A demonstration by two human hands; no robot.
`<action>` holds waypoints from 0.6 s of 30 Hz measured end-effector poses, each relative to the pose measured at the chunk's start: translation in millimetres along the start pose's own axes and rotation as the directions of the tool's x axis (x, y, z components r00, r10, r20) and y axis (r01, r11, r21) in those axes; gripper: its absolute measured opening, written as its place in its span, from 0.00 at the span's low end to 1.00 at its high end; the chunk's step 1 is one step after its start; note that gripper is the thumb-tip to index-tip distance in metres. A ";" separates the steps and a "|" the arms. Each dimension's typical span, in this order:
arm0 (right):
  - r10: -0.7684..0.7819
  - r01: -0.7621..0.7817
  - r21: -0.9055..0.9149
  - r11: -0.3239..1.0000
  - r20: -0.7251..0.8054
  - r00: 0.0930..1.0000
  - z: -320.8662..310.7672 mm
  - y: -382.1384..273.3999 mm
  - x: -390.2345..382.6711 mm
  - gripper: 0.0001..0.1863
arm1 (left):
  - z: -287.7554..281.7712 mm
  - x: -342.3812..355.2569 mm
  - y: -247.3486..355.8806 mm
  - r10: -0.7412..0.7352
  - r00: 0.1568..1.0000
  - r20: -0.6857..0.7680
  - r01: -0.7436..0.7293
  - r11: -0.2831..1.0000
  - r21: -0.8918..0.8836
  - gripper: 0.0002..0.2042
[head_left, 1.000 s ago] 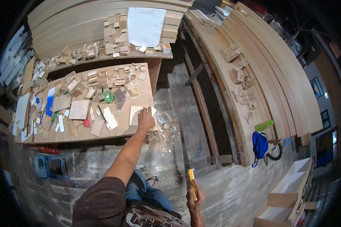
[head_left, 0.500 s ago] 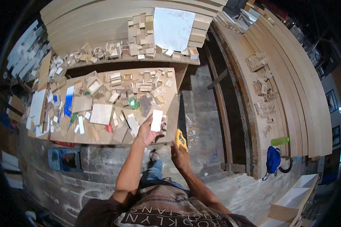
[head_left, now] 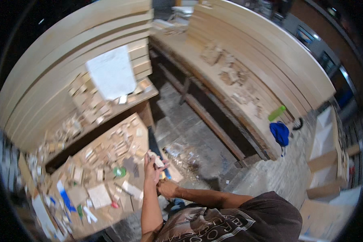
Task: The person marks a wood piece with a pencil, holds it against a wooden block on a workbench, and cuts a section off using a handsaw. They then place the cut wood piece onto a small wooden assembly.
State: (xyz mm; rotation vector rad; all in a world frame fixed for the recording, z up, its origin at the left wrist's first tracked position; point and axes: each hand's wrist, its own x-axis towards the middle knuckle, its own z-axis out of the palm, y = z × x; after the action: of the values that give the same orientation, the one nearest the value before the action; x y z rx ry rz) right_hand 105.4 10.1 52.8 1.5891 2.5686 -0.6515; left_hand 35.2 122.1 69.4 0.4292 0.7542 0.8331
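My left hand (head_left: 151, 169) is raised beside the low workbench (head_left: 74, 226) and grips a small pale wood piece (head_left: 156, 160) at its fingertips. Just below it, my right hand (head_left: 167, 188) is closed around a yellow hand tool (head_left: 162, 176), of which only a sliver shows. The two hands nearly touch. The bench top is littered with several wood offcuts, white and tan cards, blue strips and a green round lid (head_left: 119, 172).
A white sheet (head_left: 111, 76) leans on stacked planks (head_left: 68, 92) behind a scrap-covered shelf. A long bench (head_left: 230, 101) runs along the right with a green bottle (head_left: 277, 113) and blue bag (head_left: 279, 133). White open boxes (head_left: 326, 137) stand far right. Shavings lie on the stone floor (head_left: 189, 145).
The view has swung and tilted. My left hand has lifted the small wood piece off the bench, and my right hand with the yellow tool has come up close beneath it.
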 end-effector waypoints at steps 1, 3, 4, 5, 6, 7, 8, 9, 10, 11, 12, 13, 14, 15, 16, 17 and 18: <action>-0.028 0.028 0.008 1.000 0.030 0.999 -15.4 1.9 -2.7 0.19 | -0.2 11.8 -1.3 -0.005 1.000 0.007 0.005 1.000 -0.005 0.26; -0.040 0.048 0.065 0.997 -0.115 0.993 -18.5 17.9 -17.9 0.16 | 16.6 31.4 -10.6 -0.021 1.000 -0.012 0.020 1.000 -0.013 0.24; -0.003 0.021 0.134 0.991 -0.129 0.992 -17.8 36.0 -28.2 0.17 | 32.2 39.7 -17.4 -0.047 0.998 -0.033 0.046 0.999 -0.025 0.24; 0.022 0.008 0.201 0.980 -0.144 0.989 -23.6 51.3 -37.5 0.18 | 43.7 49.3 -22.4 -0.062 0.998 -0.010 0.062 0.998 -0.007 0.24; 0.044 -0.001 0.267 0.964 -0.156 0.987 -22.7 68.5 -48.1 0.20 | 57.1 57.3 -27.3 -0.075 0.997 0.011 0.075 0.997 0.008 0.24; 0.114 -0.077 0.262 0.962 -0.126 0.985 -22.1 92.4 -60.8 0.26 | 72.7 64.9 -35.8 -0.093 0.995 0.025 0.092 0.995 0.033 0.24; 0.230 -0.169 0.367 0.915 -0.128 0.965 -23.9 117.9 -75.6 0.27 | 91.4 71.7 -42.5 -0.107 0.994 0.038 0.105 0.993 0.063 0.24; 0.336 -0.247 0.468 0.849 -0.117 0.934 -27.3 147.6 -92.9 0.28 | 111.9 78.5 -49.8 -0.118 0.992 0.047 0.113 0.989 0.090 0.24; 0.482 -0.395 0.489 0.778 -0.060 0.874 -19.1 186.1 -114.8 0.28 | 138.5 84.8 -65.2 -0.147 0.986 0.083 0.135 0.982 0.132 0.24; 0.611 -0.530 0.500 0.684 0.003 0.791 -10.2 224.0 -140.3 0.28 | 166.1 91.1 -82.3 -0.176 0.978 0.115 0.155 0.973 0.172 0.24; 0.626 -0.420 0.556 0.717 -0.249 0.739 -13.2 253.2 -164.2 0.27 | 185.6 99.4 -93.1 -0.186 0.974 0.129 0.156 0.965 0.212 0.25; 0.675 -0.434 0.549 0.715 -0.379 0.633 -16.0 283.2 -188.3 0.26 | 202.5 113.8 -109.9 -0.206 0.967 0.154 0.164 0.955 0.247 0.25; 0.749 -0.474 0.621 0.624 -0.303 0.589 -39.4 307.5 -202.8 0.23 | 214.4 126.7 -119.9 -0.209 0.968 0.138 0.161 0.941 0.298 0.26; 0.805 -0.512 0.632 0.582 -0.354 0.477 -30.4 352.7 -238.5 0.21 | 245.9 135.7 -146.0 -0.246 0.956 0.160 0.181 0.923 0.338 0.26; 0.805 -0.557 0.581 0.593 -0.444 0.393 -32.8 392.7 -265.9 0.20 | 271.9 149.1 -168.2 -0.268 0.949 0.165 0.191 0.906 0.378 0.26; 0.852 -0.609 0.596 0.522 -0.402 0.337 -46.1 426.9 -281.4 0.21 | 289.3 164.9 -187.4 -0.268 0.950 0.162 0.190 0.903 0.386 0.27; 0.794 -0.501 0.634 0.589 -0.571 0.210 -61.4 469.8 -300.9 0.22 | 314.0 178.5 -206.6 -0.281 0.946 0.162 0.192 0.888 0.417 0.26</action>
State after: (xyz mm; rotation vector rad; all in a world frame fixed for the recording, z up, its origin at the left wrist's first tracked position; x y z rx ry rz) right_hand 664.1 -40.9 34.7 3.5067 1.6286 -0.1783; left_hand 451.3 119.5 76.3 0.7627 0.7520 0.3876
